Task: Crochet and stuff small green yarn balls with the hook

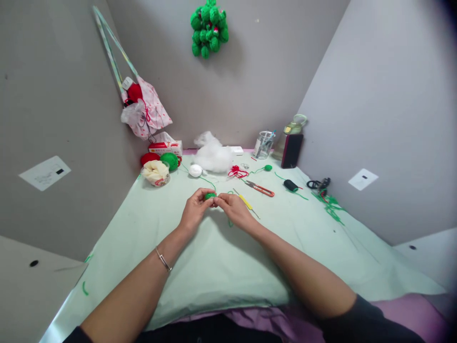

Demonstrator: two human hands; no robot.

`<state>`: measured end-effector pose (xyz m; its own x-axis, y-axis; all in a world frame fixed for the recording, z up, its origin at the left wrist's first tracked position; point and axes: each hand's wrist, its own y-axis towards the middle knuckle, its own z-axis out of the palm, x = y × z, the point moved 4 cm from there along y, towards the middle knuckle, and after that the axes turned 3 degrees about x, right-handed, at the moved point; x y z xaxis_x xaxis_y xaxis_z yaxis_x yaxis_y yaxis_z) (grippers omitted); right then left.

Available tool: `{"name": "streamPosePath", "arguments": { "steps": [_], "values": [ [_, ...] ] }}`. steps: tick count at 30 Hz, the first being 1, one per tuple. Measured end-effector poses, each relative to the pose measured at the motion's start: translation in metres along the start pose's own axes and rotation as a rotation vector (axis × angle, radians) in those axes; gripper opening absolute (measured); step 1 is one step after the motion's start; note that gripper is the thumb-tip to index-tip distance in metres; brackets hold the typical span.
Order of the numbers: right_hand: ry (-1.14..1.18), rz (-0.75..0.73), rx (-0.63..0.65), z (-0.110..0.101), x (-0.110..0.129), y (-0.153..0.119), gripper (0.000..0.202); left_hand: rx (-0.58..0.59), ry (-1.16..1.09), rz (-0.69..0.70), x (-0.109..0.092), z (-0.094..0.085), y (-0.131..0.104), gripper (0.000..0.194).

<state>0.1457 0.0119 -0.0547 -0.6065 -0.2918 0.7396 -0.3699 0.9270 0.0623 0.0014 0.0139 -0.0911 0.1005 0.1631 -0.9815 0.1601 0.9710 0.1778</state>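
A small green crocheted piece (210, 196) is held up over the middle of the table. My left hand (195, 207) is closed round its left side, a bracelet on that wrist. From the right, the thumb and fingers of my right hand (233, 207) pinch its edge, hiding part of it. A green strand runs from the piece back toward the yarn. Just beyond my right hand lies a crochet hook with a yellow handle (245, 201). Orange-handled thread snips (262, 189) rest a little farther back.
White stuffing (213, 155) is heaped at the back, beside a white yarn ball (195, 170). Green yarn (169, 161) and a tissue box (166, 146) stand left. A glass jar (264, 145), a phone (292, 151), black thread (290, 185) and green scraps (332, 209) are right.
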Motion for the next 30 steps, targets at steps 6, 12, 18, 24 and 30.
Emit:
{"name": "streamPosePath", "arguments": {
  "steps": [6, 12, 18, 24, 30],
  "values": [
    [-0.007, 0.015, -0.044, -0.003, -0.002, 0.0, 0.034, 0.023, 0.001, -0.006, -0.002, 0.001, 0.0, 0.029],
    [-0.121, -0.005, -0.058, 0.013, 0.011, -0.012, 0.025, -0.014, 0.029, -0.029, 0.003, -0.002, 0.001, 0.03],
    [-0.103, -0.058, -0.006, 0.013, 0.012, -0.01, 0.03, -0.038, -0.073, -0.067, 0.003, -0.004, 0.001, 0.03],
    [-0.155, -0.083, 0.077, -0.025, -0.007, 0.0, 0.033, -0.127, -0.239, -0.063, -0.007, -0.014, 0.004, 0.024],
    [-0.514, 0.202, -0.072, -0.061, -0.043, 0.002, 0.031, -0.167, -0.34, -0.093, -0.013, -0.017, 0.004, 0.033]
  ]
}}
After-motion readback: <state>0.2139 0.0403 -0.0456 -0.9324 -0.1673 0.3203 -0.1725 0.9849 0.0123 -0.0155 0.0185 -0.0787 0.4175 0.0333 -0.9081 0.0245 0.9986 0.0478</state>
